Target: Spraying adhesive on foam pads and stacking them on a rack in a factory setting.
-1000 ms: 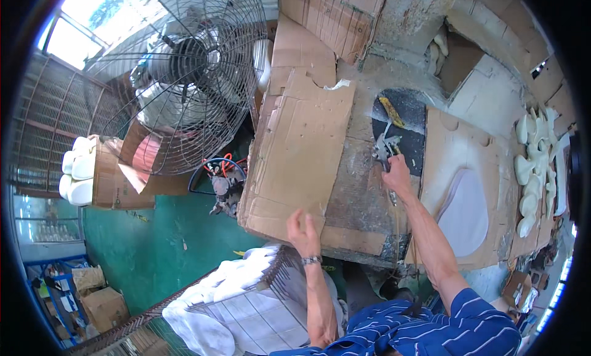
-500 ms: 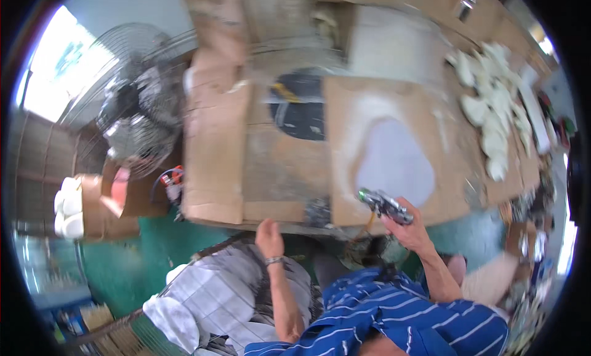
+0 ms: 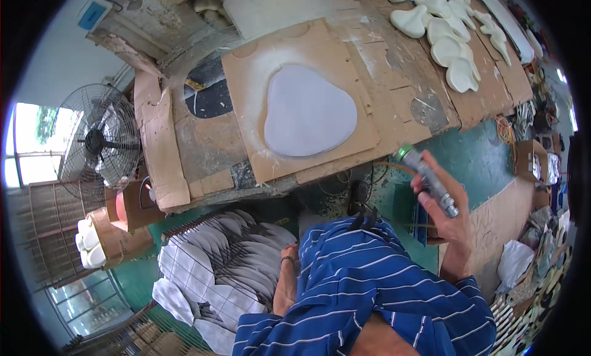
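Note:
My right hand is raised off the bench's right front corner, closed around a slim metal tool with a green tip; a thin hose runs from it. My left arm reaches down by my left side, and my left hand is mostly hidden behind my blue striped shirt, next to a stack of grey cut pieces. On the workbench lies a cardboard sheet with a pale rounded-triangle shape on it.
Several white saddle-shaped pieces lie at the bench's far right. A standing fan is at the left beside cardboard boxes. A dark oval pad lies left of the cardboard sheet. Boxes and clutter stand on the green floor at right.
My right hand has pulled the tool back from the bench and down to the right. My left hand has left the bench edge and dropped toward the grey stack. My head tilted further down.

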### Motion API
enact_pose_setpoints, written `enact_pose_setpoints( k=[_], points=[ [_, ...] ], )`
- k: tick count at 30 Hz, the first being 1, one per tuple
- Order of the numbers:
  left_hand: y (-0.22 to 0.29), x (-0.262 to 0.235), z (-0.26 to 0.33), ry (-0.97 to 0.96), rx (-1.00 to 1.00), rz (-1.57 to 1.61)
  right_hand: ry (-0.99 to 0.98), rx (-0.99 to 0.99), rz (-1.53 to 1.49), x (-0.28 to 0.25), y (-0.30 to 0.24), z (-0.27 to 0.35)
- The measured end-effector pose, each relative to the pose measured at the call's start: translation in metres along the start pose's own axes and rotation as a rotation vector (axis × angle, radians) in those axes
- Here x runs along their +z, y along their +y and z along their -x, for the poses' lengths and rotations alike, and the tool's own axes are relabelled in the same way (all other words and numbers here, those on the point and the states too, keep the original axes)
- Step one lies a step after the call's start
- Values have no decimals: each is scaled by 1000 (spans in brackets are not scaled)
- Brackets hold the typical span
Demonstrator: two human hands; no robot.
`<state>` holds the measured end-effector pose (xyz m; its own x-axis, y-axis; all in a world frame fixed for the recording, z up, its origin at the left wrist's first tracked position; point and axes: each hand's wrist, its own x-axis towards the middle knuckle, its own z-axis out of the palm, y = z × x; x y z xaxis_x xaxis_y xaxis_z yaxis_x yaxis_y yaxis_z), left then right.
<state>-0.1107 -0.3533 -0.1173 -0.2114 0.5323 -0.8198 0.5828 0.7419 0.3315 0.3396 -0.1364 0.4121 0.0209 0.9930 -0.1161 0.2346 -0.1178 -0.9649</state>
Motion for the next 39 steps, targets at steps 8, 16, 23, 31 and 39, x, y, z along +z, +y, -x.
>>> enact_pose_setpoints(
  k=[8,16,23,31,39],
  points=[
    [60,-42,-23,136,-229,861,-69,-130,351,8,7,37],
    [119,-64,-19,133,-132,854,-160,-128,427,4,3,49],
    [83,-41,-6,10,-340,778,25,-259,467,6,5,36],
    [72,-43,0,34,-349,855,-195,-64,361,4,6,46],
    [105,-55,-13,65,-253,788,11,23,439,-16,1,50]
  ],
)
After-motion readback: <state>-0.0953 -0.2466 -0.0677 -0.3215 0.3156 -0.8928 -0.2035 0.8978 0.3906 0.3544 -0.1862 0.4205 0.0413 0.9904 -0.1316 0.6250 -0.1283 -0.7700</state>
